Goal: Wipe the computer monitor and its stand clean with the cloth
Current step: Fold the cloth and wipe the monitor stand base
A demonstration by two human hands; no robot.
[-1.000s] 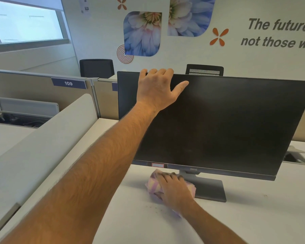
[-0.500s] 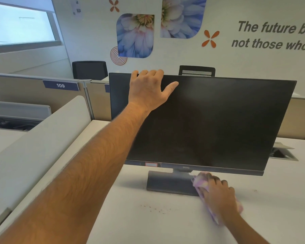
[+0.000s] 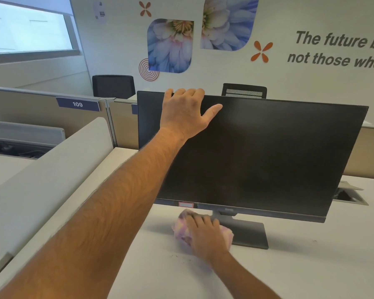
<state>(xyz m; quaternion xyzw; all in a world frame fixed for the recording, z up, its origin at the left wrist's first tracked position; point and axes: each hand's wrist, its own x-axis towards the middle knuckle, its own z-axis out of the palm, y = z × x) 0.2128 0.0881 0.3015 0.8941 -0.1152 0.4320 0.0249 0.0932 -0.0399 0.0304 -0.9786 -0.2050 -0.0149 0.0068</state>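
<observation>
A black monitor point(image 3: 257, 156) with a dark screen stands on the white desk point(image 3: 311, 266) on a flat grey stand point(image 3: 248, 234). My left hand point(image 3: 186, 113) grips the monitor's top edge near its left corner, fingers hooked over the back and thumb lying on the screen. Below the screen, my right hand point(image 3: 205, 236) presses a crumpled pink and yellow cloth point(image 3: 180, 230) onto the left end of the stand's base. Part of the cloth is hidden under the hand.
A white divider panel point(image 3: 41, 175) runs along the desk's left side. Small dark crumbs point(image 3: 179, 256) lie on the desk in front of the stand. A cable hatch point(image 3: 348, 195) sits open at right behind the monitor. Two dark chairs point(image 3: 113, 86) stand beyond.
My right hand with the cloth swept from the stand's left end to its right end and is back at the left end. My left hand stays on the top edge.
</observation>
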